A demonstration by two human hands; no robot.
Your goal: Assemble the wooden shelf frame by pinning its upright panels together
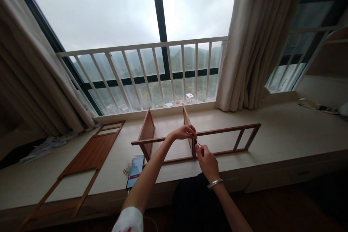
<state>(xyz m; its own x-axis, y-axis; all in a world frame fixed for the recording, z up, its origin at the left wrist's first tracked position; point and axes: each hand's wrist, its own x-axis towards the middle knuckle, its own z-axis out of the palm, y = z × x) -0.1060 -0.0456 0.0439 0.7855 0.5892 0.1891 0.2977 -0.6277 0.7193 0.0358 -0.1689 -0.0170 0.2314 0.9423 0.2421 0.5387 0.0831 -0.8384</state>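
A reddish-brown wooden frame [228, 129] stands on its long edge on the pale window ledge, with two upright panels, a left panel [147, 130] and a middle panel [186, 119], joined to it. My left hand [184, 132] reaches over the upper rail, its fingers pinched together beside the middle panel's joint. Just below it, my right hand [207, 161] is closed on a thin metal rod [199, 143], perhaps a hex key. The rod's upper end meets my left fingertips, which partly hide it and the joint.
A second wooden frame [88, 152] with a solid panel lies flat at the left, overhanging the front edge. A lit phone [136, 170] rests beside my left forearm, with small pieces near it. Behind are a white railing [141, 47] and curtains [244, 43].
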